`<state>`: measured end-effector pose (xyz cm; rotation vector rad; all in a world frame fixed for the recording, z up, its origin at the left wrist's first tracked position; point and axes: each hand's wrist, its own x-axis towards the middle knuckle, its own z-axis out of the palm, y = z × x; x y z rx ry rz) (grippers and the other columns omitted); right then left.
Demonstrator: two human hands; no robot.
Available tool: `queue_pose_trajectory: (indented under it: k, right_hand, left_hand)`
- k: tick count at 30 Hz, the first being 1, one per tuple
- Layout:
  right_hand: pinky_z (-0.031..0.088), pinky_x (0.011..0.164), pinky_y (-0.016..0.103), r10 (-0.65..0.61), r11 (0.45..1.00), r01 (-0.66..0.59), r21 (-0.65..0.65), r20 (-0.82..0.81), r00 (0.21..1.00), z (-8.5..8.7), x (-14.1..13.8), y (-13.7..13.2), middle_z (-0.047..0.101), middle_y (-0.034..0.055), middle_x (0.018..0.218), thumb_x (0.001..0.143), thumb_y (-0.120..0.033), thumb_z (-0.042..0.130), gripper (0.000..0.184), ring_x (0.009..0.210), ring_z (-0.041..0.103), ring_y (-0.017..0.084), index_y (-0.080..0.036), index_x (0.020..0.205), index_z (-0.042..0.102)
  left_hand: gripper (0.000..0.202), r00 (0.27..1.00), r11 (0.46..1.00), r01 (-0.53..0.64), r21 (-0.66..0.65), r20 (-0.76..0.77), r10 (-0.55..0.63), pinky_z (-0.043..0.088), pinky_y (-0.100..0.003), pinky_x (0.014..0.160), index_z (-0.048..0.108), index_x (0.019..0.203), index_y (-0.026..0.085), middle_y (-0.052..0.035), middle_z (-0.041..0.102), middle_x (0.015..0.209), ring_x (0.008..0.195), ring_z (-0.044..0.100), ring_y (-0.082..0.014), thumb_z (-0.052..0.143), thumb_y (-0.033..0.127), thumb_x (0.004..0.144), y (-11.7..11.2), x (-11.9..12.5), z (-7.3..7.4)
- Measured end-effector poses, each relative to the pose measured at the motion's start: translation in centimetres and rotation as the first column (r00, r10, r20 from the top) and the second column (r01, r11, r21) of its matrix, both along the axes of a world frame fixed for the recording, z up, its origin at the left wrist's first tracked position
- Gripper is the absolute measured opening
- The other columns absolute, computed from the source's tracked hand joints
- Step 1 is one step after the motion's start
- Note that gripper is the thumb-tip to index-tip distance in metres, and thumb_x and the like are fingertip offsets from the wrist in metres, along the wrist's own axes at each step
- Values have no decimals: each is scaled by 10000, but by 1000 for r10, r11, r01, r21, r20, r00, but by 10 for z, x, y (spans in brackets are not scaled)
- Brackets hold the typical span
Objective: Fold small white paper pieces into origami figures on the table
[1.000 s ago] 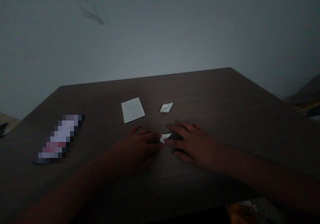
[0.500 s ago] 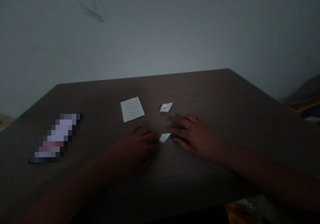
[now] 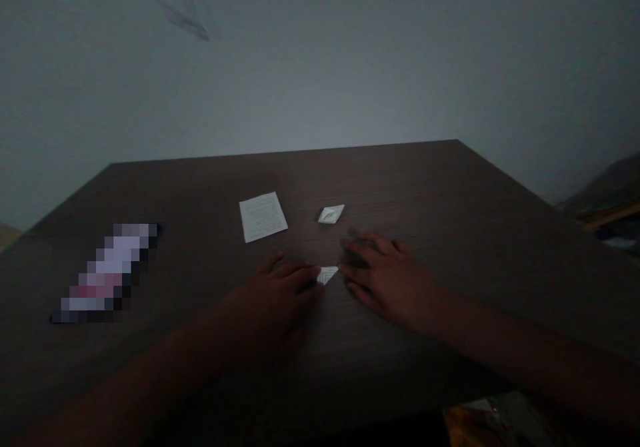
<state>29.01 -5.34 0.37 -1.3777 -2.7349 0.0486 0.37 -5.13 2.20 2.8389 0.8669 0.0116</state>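
Note:
A small piece of folded paper (image 3: 328,274), printed and roughly triangular where it shows, lies on the table between my hands. My left hand (image 3: 277,294) grips its left end between forefinger and thumb, covering that part. From the other side, my right hand (image 3: 390,277) rests with fingers spread, one fingertip at or very near the paper's right corner. Just beyond them lies a small folded paper boat (image 3: 331,214), pale and pointed at both ends. To its left is a flat, squarish sheet of printed paper (image 3: 263,217).
A phone with a blurred-out screen (image 3: 107,270) lies at the left of the dark wooden table (image 3: 400,174). Behind the table rises a pale wall (image 3: 320,67), with a clear plastic bag (image 3: 177,0) on it. Something colourful (image 3: 485,420) shows below the front edge.
My right hand has shifted slightly so that a fingertip meets the folded paper's right corner. My left hand keeps its grip. The whole view has shifted a little.

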Motion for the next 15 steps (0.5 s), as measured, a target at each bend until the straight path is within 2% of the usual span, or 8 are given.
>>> queue_pose_trajectory:
  k: [3, 8, 11, 15]
  right_hand:
    - [576, 1144, 750, 16, 1000, -16, 13, 19, 1000, -3, 0, -1, 673, 184, 1698, 1160, -321, 632, 350, 1566, 578, 515, -267, 1416, 865]
    - [583, 1137, 725, 32, 999, -32, 33, 2, 999, -4, -5, -2, 680, 172, 1696, 1161, -311, 637, 332, 1551, 591, 510, -248, 1395, 865]
    - [578, 1165, 680, 68, 997, -68, 36, -24, 997, -6, -8, -5, 658, 160, 1724, 1161, -321, 657, 337, 1558, 593, 480, -252, 1429, 849]
    - [587, 1153, 668, 73, 997, -72, 31, -27, 997, -10, -9, -7, 680, 167, 1696, 1159, -320, 670, 364, 1547, 605, 470, -274, 1485, 827]
  left_hand:
    - [508, 999, 998, -54, -29, 2, 54, 505, -688, 1296, 726, 1494, 183, -170, 780, 1459, 1339, 749, -408, 715, 192, 986, -2, 8, 0]
    - [556, 996, 997, -82, 8, -42, 82, 437, -781, 1316, 703, 1543, 204, -164, 775, 1384, 1309, 727, -427, 703, 239, 989, -4, 16, -4]
    - [555, 995, 996, -93, -5, -40, 92, 465, -766, 1291, 707, 1536, 210, -167, 759, 1409, 1322, 710, -422, 707, 254, 983, -5, 16, -2]
    - [562, 997, 997, -80, -14, 1, 80, 554, -684, 1198, 707, 1540, 214, -149, 759, 1367, 1296, 712, -403, 725, 263, 981, -3, 14, 0]
